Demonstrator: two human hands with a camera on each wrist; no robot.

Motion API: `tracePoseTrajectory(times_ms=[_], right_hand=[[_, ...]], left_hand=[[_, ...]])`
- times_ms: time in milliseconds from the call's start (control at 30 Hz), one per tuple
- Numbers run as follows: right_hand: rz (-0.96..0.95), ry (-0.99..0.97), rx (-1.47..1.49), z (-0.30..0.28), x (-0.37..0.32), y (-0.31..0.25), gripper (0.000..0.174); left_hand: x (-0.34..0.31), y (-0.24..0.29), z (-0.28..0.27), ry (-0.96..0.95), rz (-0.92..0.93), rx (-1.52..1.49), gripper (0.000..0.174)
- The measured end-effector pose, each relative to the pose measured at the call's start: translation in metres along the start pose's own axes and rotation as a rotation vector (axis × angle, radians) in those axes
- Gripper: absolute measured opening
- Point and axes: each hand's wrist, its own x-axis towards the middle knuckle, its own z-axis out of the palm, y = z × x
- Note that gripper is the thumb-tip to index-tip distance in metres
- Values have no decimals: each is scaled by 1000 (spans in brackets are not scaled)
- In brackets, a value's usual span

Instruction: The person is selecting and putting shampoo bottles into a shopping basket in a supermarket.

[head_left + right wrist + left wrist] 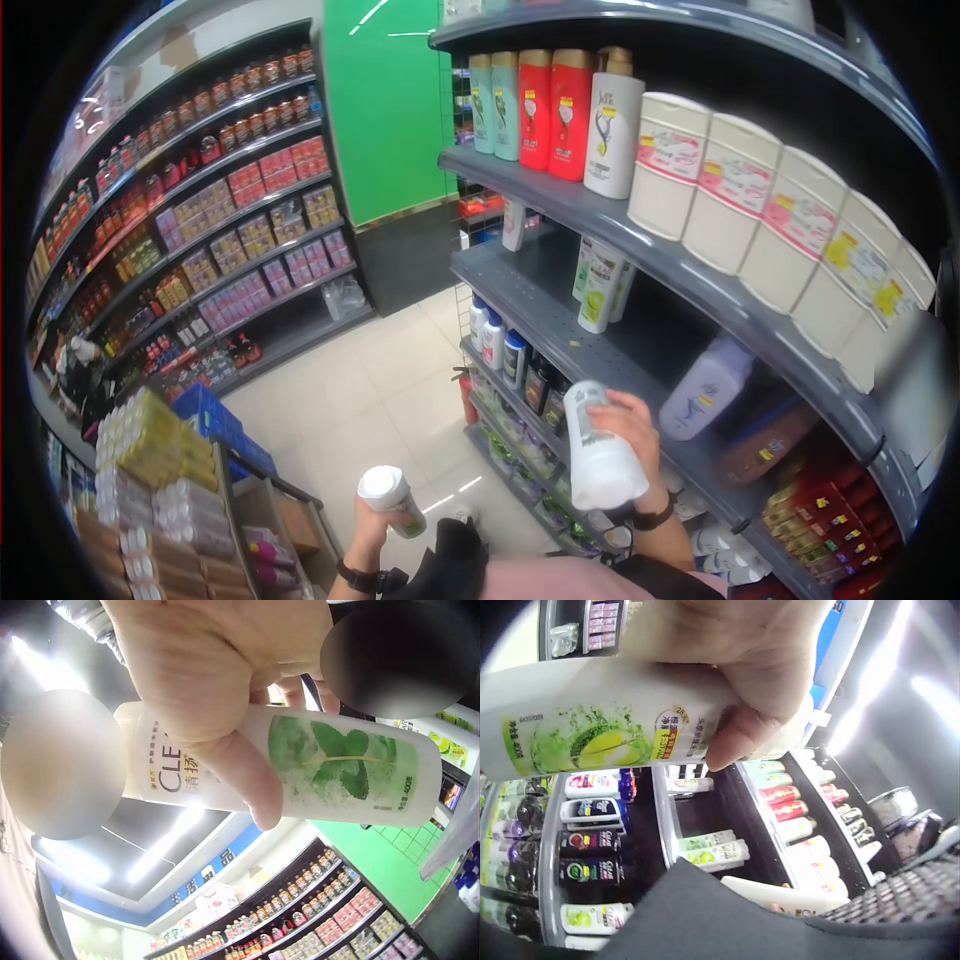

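My left hand [370, 532] grips a white shampoo bottle [402, 512] low in front of the body, its cap end up. In the left wrist view that bottle [592, 724] shows a green and yellow fruit picture, and the thumb presses along its side. Higher and to the right, my right hand [634, 432] holds a second white shampoo bottle [597, 455], tilted, beside the shelf. Green leaves and CLEAR lettering show on this bottle [341, 761] in the right wrist view, with the thumb across its front. Similar white bottles [598, 290] stand on the middle shelf.
A grey shelf unit [540, 260] rises close on the right, bearing red bottles [568, 115], cream containers [740, 165] and a lilac bottle [705, 385] on its side. Stacked packs [150, 450] and a blue crate [215, 420] stand at left. Tiled floor [350, 370] lies between.
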Motion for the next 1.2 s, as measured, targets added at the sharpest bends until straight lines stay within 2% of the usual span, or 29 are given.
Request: tracePoseTrajectory(times_ms=[33, 167, 233, 333, 433, 467, 533, 700, 867, 967, 1033, 1067, 1200], right_hand=[[20, 7, -13, 15, 11, 11, 31], [58, 56, -211, 76, 60, 61, 34], [140, 199, -138, 109, 87, 91, 39], [413, 250, -135, 153, 137, 136, 47], [677, 202, -257, 172, 168, 171, 63], [713, 228, -300, 176, 171, 193, 68], [739, 266, -330, 181, 183, 216, 70], [771, 354, -514, 191, 195, 253, 84], [811, 371, -557, 197, 192, 266, 80], [859, 327, -679, 199, 185, 262, 70], [864, 229, -825, 203, 178, 253, 61], [904, 235, -894, 205, 175, 246, 53], [1060, 152, -1005, 213, 164, 239, 51]], left_hand=[[24, -4, -9, 30, -22, 12, 56], [137, 3, -35, -70, 16, 79, 55], [189, 17, -39, -100, 138, 145, 54], [252, 33, -53, -130, 138, 130, 52], [306, 27, -66, -137, 151, 95, 51], [324, 24, -69, -163, 90, 63, 51], [353, 22, -65, -200, -5, -7, 52], [410, 0, -53, -233, 8, -33, 54], [444, 3, -33, -337, 73, -83, 49], [451, 5, -22, -388, 87, -106, 48], [460, 2, -16, -400, 44, -87, 58], [464, 1, -14, -411, 49, -86, 58], [475, -1, -3, -482, 32, -97, 59]])
